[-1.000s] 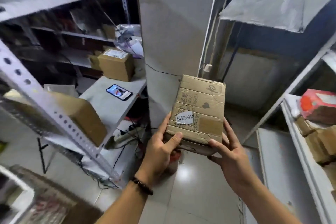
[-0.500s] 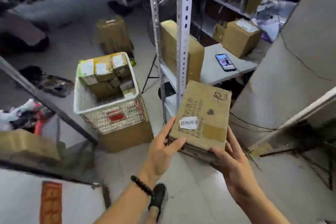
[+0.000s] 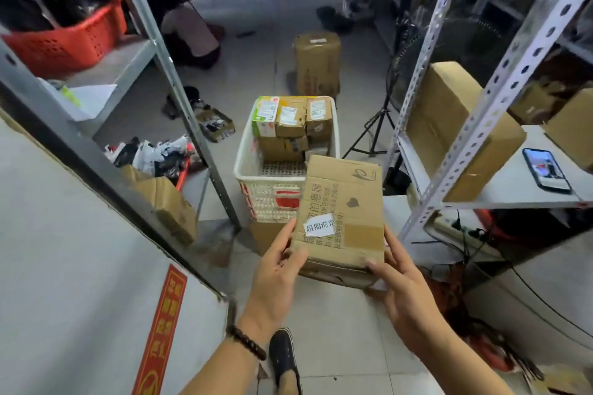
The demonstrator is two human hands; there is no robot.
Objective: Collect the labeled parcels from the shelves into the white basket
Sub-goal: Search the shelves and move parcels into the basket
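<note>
I hold a brown cardboard parcel (image 3: 345,218) with a small white label between both hands, chest-high in the middle of the view. My left hand (image 3: 276,276) grips its near left corner with the thumb on top. My right hand (image 3: 401,289) grips the near right corner. Just beyond the parcel stands the white basket (image 3: 247,167), raised on a cardboard box on the floor. Several labeled parcels (image 3: 290,120) fill the basket's far half; its near half shows bare mesh.
A grey metal shelf post (image 3: 179,86) rises left of the basket, with a red crate (image 3: 64,38) on that shelf. The right shelf (image 3: 529,199) carries a large box (image 3: 455,128) and a phone (image 3: 547,170). A tall carton (image 3: 317,64) and a crouching person (image 3: 189,32) are behind.
My view has swung left, from the wall and right shelf round to the aisle. The white basket now sits directly ahead and closer. Both hands keep the same hold on the parcel.
</note>
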